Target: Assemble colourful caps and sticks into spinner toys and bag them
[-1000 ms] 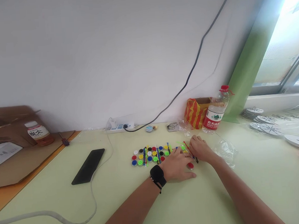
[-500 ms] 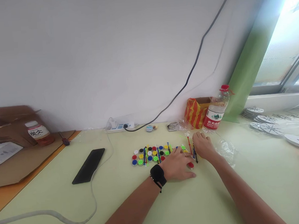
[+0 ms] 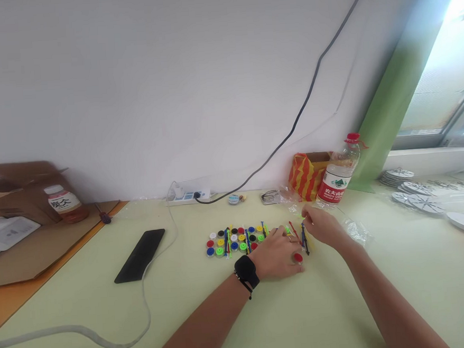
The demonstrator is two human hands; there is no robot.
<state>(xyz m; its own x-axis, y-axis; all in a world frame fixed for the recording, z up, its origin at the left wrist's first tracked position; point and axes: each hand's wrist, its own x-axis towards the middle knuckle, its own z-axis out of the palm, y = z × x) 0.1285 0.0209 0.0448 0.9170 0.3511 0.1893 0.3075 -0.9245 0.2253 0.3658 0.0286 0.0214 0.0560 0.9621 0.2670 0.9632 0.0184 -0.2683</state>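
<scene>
Small round pieces (image 3: 235, 246) with coloured tops and clear sides stand in close rows on the table, with thin coloured sticks (image 3: 247, 242) between them. My left hand (image 3: 275, 253), with a watch and a ring, reaches over the right end of the rows. A red-topped round piece (image 3: 297, 258) sits between its thumb and fingers. To its right, my right hand (image 3: 322, 226) is pinched closed. A thin yellow-green stick (image 3: 302, 215) shows at its fingertips, mostly hidden. Red and dark sticks (image 3: 304, 240) lie just below that hand.
Behind the rows are a power strip (image 3: 189, 196), a red-and-yellow bag (image 3: 306, 177) and a large water bottle (image 3: 333, 180). A black slab (image 3: 139, 255) and a white cable (image 3: 146, 299) lie left. Clear plastic film (image 3: 356, 233) and stacked white discs (image 3: 422, 203) are at the right.
The right hand has shifted slightly up and right, with its fingertips turned inward. The left thumb has come in against the red-topped piece. The view has shifted slightly.
</scene>
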